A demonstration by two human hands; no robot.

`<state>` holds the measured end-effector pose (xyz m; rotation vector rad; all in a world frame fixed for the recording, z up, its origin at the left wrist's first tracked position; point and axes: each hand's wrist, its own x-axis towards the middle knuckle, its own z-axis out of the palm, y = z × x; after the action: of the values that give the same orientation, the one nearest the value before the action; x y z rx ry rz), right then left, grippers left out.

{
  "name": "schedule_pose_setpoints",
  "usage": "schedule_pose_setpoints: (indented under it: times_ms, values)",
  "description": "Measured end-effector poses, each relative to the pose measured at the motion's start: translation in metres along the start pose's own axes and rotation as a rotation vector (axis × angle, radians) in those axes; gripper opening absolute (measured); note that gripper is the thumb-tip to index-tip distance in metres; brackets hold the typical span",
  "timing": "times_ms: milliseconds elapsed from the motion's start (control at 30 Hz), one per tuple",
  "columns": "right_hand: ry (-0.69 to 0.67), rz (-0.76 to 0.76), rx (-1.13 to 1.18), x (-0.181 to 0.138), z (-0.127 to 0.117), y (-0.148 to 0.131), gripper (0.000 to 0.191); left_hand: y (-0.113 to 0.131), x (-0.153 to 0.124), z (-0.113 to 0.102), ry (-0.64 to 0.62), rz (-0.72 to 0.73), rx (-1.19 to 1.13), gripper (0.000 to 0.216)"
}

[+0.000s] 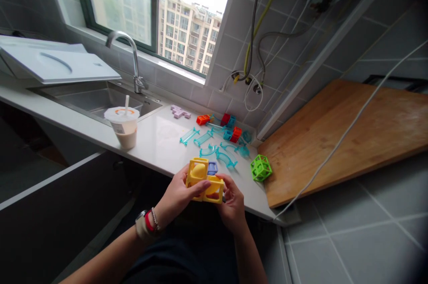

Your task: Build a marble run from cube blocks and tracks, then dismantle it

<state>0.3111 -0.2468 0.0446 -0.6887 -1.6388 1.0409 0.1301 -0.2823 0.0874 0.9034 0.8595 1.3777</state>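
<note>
Both hands hold a joined cluster of yellow toy blocks [204,182] in front of the counter's near edge. My left hand [176,192] grips its left side, with the thumb across the front. On the right side, my right hand [232,203] closes round the cluster, its fingers partly hidden behind it. A blue-purple block [212,168] shows just behind the yellow ones; whether it is joined to them I cannot tell. Beyond the hands lie several clear teal track pieces [203,138] and red and orange blocks [236,134]. To the right sits a green block cluster [261,168].
A drink cup with a straw [125,128] stands near the counter's front edge at left. Behind it are a sink [90,96] and a faucet [133,61]. Light purple pieces [180,112] lie by the wall. A wooden board [347,141] and a white cable [334,152] are at right.
</note>
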Motion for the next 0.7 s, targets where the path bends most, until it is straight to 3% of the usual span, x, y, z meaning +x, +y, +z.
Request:
schedule_pose_setpoints:
  times_ms: [167, 267, 367, 500, 700]
  values:
    - [0.001, -0.053, -0.143, -0.005, -0.005, -0.007, 0.044, 0.0, -0.002, -0.005, -0.069, 0.075, 0.112, 0.052]
    - [-0.089, -0.086, -0.249, -0.006, -0.006, -0.021, 0.071, 0.003, -0.003, -0.003, -0.006, 0.068, 0.079, 0.053]
    - [-0.075, -0.161, -0.307, -0.007, -0.004, -0.035, 0.097, 0.007, -0.001, 0.003, 0.064, -0.001, -0.027, 0.056]
    - [-0.017, -0.282, -0.407, -0.002, 0.004, -0.044, 0.098, 0.011, 0.0, 0.013, 0.123, -0.024, -0.181, 0.055]
    - [0.005, -0.334, -0.458, 0.007, 0.014, -0.041, 0.087, 0.012, -0.003, 0.022, 0.192, 0.051, -0.281, 0.053]
